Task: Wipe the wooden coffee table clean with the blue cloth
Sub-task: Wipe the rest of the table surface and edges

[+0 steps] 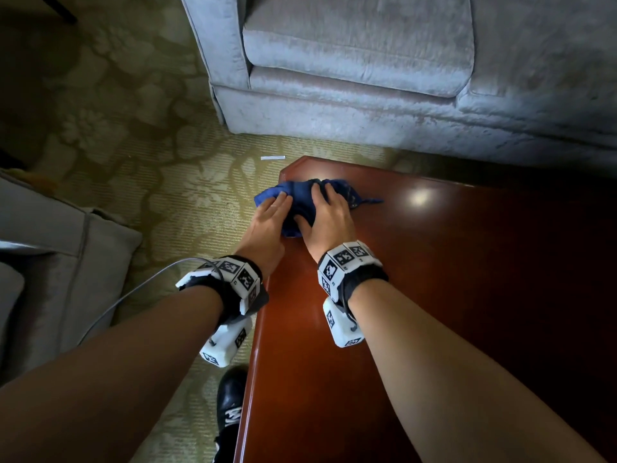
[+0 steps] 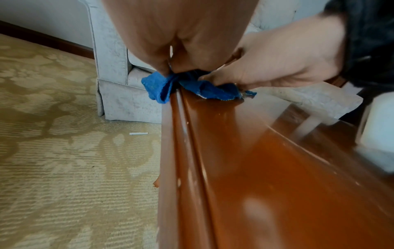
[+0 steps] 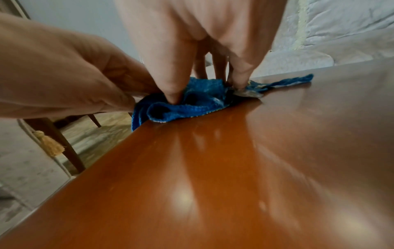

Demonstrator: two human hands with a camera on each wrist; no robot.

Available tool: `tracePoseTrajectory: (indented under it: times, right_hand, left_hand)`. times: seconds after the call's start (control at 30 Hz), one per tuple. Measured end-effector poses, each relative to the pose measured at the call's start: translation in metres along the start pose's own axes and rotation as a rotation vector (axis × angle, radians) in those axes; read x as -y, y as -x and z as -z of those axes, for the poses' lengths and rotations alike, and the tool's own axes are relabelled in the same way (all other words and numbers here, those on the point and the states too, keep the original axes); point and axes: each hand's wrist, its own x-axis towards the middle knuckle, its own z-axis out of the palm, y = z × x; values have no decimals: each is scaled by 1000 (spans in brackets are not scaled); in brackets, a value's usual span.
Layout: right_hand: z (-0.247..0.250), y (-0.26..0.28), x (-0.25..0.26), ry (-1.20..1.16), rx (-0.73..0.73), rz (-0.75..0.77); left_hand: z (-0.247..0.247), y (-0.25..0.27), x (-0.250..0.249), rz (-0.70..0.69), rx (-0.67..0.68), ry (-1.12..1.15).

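The cloth point(image 1: 302, 208) lies on the coffee table's point(image 1: 434, 295) far left corner, spilling over the left edge (left hand point(image 1: 270, 215) there, right hand point(image 1: 329, 215) beside it). A sofa point(image 1: 350, 105) stands behind the far edge.

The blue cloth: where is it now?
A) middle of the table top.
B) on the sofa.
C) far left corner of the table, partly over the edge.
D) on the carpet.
C: the blue cloth sits bunched on the far left corner of the coffee table, overhanging the edge, held by the left hand and right hand.

Head looks steeply down; both close wrist views share the blue cloth point(image 3: 200, 101).
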Motion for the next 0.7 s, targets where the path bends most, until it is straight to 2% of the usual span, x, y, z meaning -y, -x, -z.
tracePoseTrajectory:
  times: [0.2,0.43,0.6,0.7]
  right_hand:
    - [13,-34,-13,14,86,29]
    - [31,-56,-35,35,155,25]
    - [35,-42,-45,43,78,50]
    - [35,-16,-51,57,56,44]
  left_hand:
    - [1,-27,-11,-1,31,6]
    - [0,-57,-30,-77,98,-155]
    - [-2,-47,-33,-133,27,-304]
    - [-7,-27,-33,-205,37,-394]
